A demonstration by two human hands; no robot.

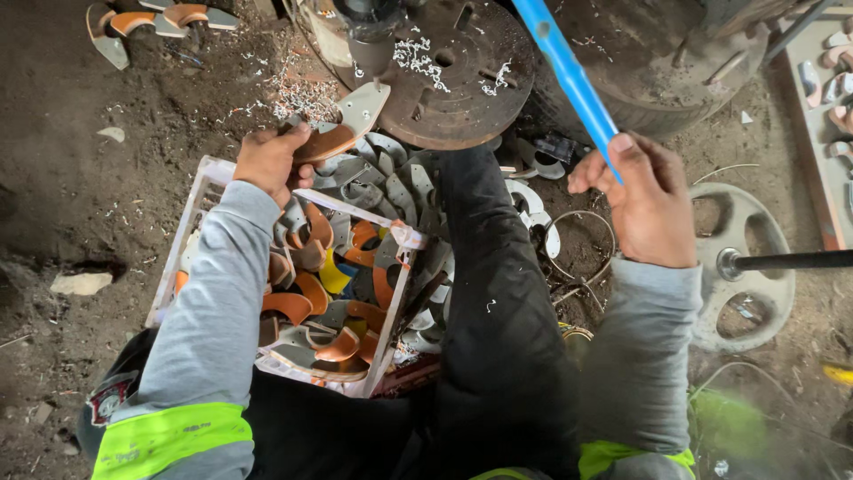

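A rough workshop: dirt floor (107, 204) strewn with shavings, a drill-press table (453, 80), a crate (191, 240) of parts.

Dark, packed earth floor (107, 204) strewn with pale metal shavings (302, 93) at eleven o'clock — a flat stone (80, 283) lies at nine. A grey spoked wheel (746, 267) sits at three; light is dim and even.

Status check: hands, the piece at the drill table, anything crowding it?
Left hand holds curved orange-grey piece on round drill table. Right hand grips blue lever. Metal shavings litter table.
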